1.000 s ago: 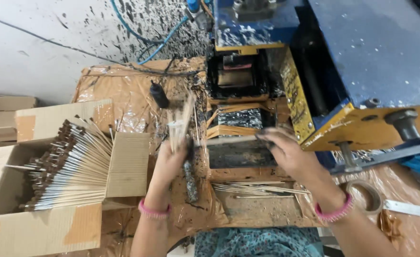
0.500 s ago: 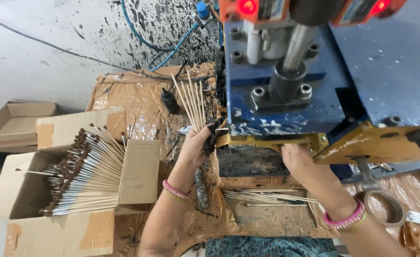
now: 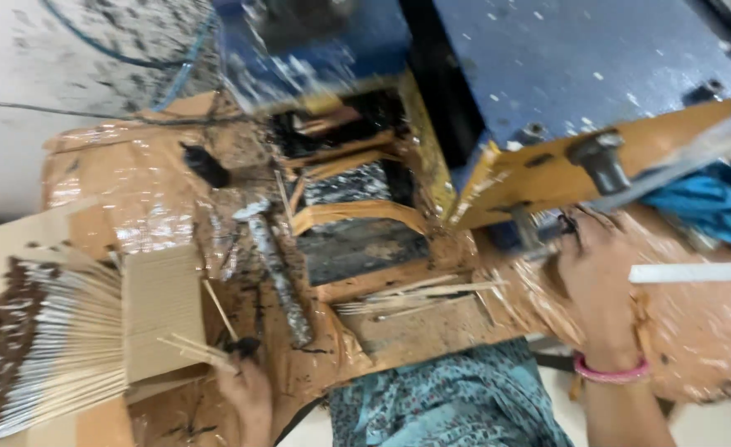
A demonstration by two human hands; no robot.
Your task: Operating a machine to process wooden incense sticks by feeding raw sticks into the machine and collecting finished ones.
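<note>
My left hand (image 3: 248,391) is low at the front left and pinches a few thin bamboo sticks (image 3: 190,348) that point left over the flap of a cardboard box (image 3: 163,306). The box holds several dark-coated sticks (image 3: 51,356) laid side by side. My right hand (image 3: 596,281), with a pink bangle at the wrist, reaches up to a dark metal part (image 3: 548,225) under the yellow edge of the blue machine (image 3: 564,74). Blur hides whether its fingers grip anything.
A dark paste-covered slot (image 3: 357,240) sits in the machine's wooden front, with loose bare sticks (image 3: 419,294) on the ledge below. A paste-smeared rod (image 3: 274,265) lies on the plastic-covered table. A white ruler (image 3: 697,271) and blue cloth (image 3: 713,207) are at the right.
My left hand has come down from the machine's slot to the box with sticks in it. My right hand has moved right, under the machine's yellow edge. The view is blurred.
</note>
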